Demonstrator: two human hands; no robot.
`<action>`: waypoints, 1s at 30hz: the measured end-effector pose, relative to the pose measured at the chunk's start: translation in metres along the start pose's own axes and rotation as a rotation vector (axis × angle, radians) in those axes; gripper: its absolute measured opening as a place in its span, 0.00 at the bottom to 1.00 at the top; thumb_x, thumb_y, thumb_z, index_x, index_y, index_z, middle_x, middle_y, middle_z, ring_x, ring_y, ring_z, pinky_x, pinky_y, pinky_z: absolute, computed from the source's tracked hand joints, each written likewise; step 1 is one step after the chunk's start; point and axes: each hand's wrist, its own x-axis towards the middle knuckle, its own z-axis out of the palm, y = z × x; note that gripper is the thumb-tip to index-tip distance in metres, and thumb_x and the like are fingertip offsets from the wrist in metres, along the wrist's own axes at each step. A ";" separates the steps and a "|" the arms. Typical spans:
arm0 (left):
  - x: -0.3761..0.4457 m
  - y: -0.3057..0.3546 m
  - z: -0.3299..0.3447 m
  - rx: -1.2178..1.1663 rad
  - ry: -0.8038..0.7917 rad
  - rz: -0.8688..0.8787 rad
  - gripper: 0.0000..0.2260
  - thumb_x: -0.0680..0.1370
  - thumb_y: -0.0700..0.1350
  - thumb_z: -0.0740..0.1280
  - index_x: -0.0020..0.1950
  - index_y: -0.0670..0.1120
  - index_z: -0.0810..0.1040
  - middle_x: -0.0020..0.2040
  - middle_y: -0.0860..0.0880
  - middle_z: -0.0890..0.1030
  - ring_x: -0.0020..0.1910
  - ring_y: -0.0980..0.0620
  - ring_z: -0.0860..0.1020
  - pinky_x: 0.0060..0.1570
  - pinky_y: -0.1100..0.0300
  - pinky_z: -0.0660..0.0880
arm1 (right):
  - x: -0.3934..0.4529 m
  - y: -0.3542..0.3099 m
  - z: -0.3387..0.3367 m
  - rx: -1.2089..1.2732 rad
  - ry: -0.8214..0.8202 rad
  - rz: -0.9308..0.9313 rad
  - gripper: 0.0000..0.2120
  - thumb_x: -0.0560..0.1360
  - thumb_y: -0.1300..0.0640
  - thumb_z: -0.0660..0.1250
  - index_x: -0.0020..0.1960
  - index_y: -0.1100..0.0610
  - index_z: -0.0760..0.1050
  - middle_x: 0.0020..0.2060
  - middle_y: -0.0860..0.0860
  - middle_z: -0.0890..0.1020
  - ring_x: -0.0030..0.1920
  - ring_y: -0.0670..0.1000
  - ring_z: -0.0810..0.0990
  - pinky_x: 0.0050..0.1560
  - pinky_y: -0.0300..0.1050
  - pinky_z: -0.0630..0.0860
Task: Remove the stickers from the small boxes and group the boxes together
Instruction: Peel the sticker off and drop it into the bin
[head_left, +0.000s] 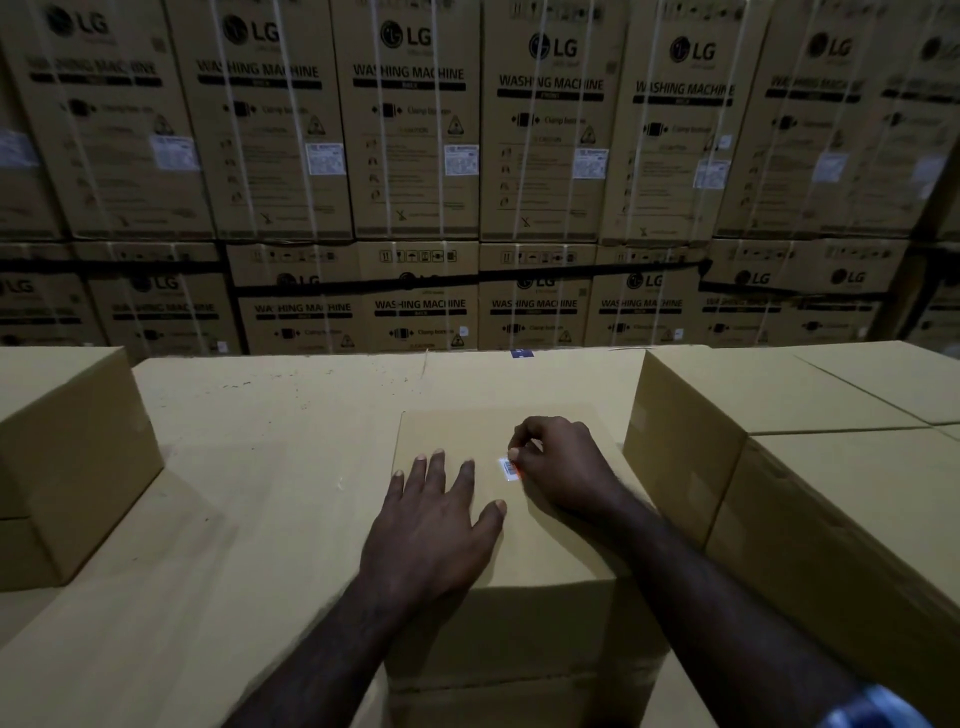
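A small plain cardboard box (550, 556) stands in front of me on a wide cardboard surface (249, 467). On its top is a small white barcode sticker (508, 467) with a red edge. My left hand (431, 525) lies flat on the box top with its fingers spread, just left of the sticker. My right hand (561, 467) has its fingers curled, and thumb and fingertip pinch the sticker's upper right edge. Part of the sticker is hidden under those fingers.
Another plain box (67, 457) stands at the left. Larger boxes (779, 441) are stacked close on the right, near my right forearm. Behind the surface rises a wall of strapped washing machine cartons (415, 156). The light is dim.
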 end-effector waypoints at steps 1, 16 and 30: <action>0.000 0.000 0.000 -0.002 0.000 0.002 0.30 0.80 0.64 0.45 0.79 0.53 0.45 0.80 0.46 0.44 0.78 0.46 0.42 0.74 0.48 0.41 | 0.000 -0.001 0.000 0.013 -0.001 -0.008 0.05 0.77 0.60 0.65 0.48 0.56 0.80 0.47 0.50 0.83 0.48 0.49 0.80 0.49 0.44 0.77; 0.000 -0.001 0.000 -0.010 -0.005 0.012 0.28 0.81 0.61 0.44 0.79 0.53 0.45 0.80 0.45 0.43 0.78 0.46 0.43 0.75 0.48 0.41 | -0.011 0.018 -0.018 0.312 -0.310 0.043 0.07 0.82 0.51 0.56 0.53 0.48 0.72 0.66 0.52 0.74 0.70 0.56 0.66 0.68 0.55 0.63; 0.002 -0.002 0.001 -0.017 -0.008 0.014 0.28 0.81 0.61 0.44 0.79 0.53 0.45 0.80 0.46 0.43 0.78 0.46 0.42 0.76 0.47 0.42 | -0.022 0.008 -0.040 -0.019 -0.335 -0.071 0.09 0.84 0.54 0.51 0.61 0.53 0.67 0.65 0.59 0.74 0.69 0.60 0.65 0.75 0.53 0.44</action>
